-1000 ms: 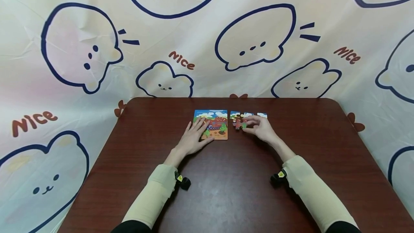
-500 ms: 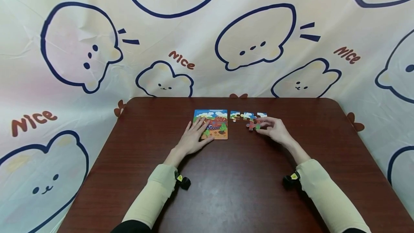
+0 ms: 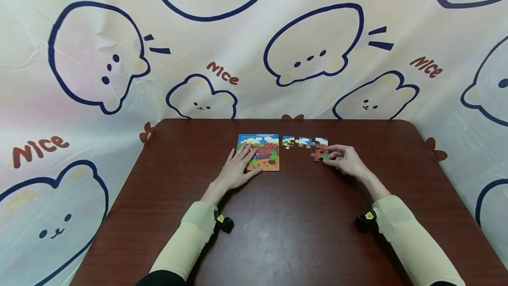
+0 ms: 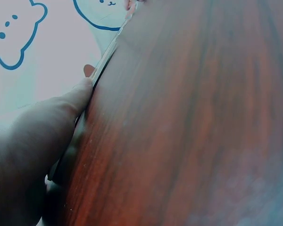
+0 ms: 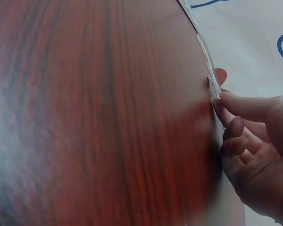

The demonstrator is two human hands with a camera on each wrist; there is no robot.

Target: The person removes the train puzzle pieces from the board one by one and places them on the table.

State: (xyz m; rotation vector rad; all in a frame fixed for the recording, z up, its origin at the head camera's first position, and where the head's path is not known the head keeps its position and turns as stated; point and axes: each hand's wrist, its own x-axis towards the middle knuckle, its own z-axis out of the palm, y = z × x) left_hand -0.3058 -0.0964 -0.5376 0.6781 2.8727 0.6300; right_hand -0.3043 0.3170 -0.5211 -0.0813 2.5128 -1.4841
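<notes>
My left hand (image 3: 237, 170) lies spread over the lower left of a colourful picture board (image 3: 266, 165), its thumb along the front edge. To the right, my right hand (image 3: 346, 160) pinches a red and green jigsaw piece (image 3: 319, 155) by its right side. That piece sits just below a blue-and-white jigsaw piece (image 3: 321, 141), the rightmost of the upper row. In the right wrist view, thumb and index finger meet at the piece's thin edge, and the other fingers curl under the palm.
Two more sky pieces lie in the upper row, a left piece (image 3: 288, 141) and a middle piece (image 3: 304, 142). All rest on a dark brown wooden table (image 3: 274, 233). A printed cloth (image 3: 254, 47) hangs behind the table's far edge.
My right hand has moved to the right with the red and green jigsaw piece, from below the left and middle sky pieces to below the rightmost one. The left hand has stayed still.
</notes>
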